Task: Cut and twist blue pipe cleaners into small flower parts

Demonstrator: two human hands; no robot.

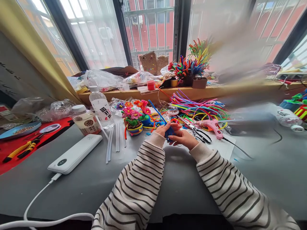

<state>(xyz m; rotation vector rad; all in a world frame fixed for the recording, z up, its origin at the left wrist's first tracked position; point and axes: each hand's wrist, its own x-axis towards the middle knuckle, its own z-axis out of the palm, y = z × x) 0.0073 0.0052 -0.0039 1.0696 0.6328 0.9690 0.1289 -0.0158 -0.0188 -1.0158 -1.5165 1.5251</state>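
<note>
Between my two hands is a blue pipe-cleaner piece (169,132), with one long fuzzy blue stem (157,111) sticking up to the left. My left hand (163,129) is closed around the piece from the left. From the right, my right hand (184,138) pinches it with the thumb and fingers. Its exact shape is partly hidden by my fingers. Just left of my hands stands a small pot of pink pipe-cleaner flowers (133,123). To the right lie black-handled scissors (200,132) and a pink hot glue gun (213,127).
Loose coloured pipe cleaners (196,107) pile up behind my hands. At left are clear glue sticks (117,137), a white power bank (75,153) with its cable, a squat jar (86,121), a water bottle (102,108) and yellow-black pliers (21,151). The right side is blurred.
</note>
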